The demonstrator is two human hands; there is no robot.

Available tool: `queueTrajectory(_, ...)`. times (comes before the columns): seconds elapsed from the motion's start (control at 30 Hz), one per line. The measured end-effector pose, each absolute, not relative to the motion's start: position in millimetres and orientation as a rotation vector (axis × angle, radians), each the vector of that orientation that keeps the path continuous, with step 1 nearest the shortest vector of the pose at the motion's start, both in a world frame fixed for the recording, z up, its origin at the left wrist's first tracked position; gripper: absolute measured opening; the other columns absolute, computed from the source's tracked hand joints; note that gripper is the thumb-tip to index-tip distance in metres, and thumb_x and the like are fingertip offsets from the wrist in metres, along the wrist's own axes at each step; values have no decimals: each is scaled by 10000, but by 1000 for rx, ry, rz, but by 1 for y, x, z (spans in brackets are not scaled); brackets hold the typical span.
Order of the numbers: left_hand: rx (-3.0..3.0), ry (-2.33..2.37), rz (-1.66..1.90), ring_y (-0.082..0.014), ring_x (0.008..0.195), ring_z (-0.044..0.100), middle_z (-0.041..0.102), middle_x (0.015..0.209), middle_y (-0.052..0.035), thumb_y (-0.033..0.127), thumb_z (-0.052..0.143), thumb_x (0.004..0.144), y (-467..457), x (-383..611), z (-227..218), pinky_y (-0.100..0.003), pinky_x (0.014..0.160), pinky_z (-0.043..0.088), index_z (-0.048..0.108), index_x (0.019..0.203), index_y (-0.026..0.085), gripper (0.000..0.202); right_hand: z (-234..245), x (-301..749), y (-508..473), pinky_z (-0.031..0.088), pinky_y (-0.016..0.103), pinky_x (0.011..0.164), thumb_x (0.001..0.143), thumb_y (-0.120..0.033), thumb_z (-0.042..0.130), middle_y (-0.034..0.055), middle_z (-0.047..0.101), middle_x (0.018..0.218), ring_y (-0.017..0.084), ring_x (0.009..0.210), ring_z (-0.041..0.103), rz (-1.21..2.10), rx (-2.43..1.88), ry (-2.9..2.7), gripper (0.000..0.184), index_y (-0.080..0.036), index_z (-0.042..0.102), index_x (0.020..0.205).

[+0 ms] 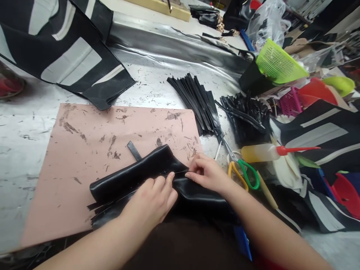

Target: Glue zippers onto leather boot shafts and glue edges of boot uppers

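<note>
A glossy black leather piece point(135, 170) lies partly rolled over on itself across the front edge of a pink mat point(75, 150). My left hand point(153, 197) is closed at its lower fold, with the fingertips pressed along the seam. Just to the right, my right hand point(204, 172) pinches the edge of the same leather between thumb and bent fingers. A short dark strip point(134, 151) sticks out from behind the roll. Beyond my right wrist rest scissors point(243, 172) with one green and one yellow handle. The underside of the leather is hidden.
Black strips point(194, 99) are fanned out behind the mat. A glue bottle point(260, 153) with a red nozzle lies at right, near a wooden-handled tool point(267, 189). Black panels with white patches point(73, 62) lie at upper left. A green basket point(278, 62) stands at back right.
</note>
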State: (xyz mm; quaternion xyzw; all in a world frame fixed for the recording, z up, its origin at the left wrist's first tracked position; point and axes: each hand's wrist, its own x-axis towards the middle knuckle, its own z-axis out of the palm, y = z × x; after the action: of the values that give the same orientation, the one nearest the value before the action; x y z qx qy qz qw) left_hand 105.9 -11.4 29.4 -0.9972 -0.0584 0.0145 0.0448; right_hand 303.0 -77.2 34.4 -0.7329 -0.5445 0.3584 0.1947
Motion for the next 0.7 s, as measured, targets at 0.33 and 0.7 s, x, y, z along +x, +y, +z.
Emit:
queueTrajectory(0.33, -3057, -134, 107, -190, 686, 461, 540, 1252, -76, 272, 557, 746, -8, 105, 32, -316, 520, 270, 612, 888, 194, 171, 39, 309, -49, 382, 240, 597, 708, -384, 635, 29, 551, 780, 143, 677, 530, 966, -2394, -1802, 252, -182, 506, 629)
queueTrajectory(0.7, -3052, -111, 299, -228, 797, 524, 419, 1352, -133, 338, 546, 764, -9, 105, 41, -329, 559, 370, 571, 1051, 156, 340, 40, 367, -85, 321, 255, 527, 753, -386, 544, 46, 608, 711, 206, 669, 571, 632, -2982, -1346, 216, -196, 482, 835)
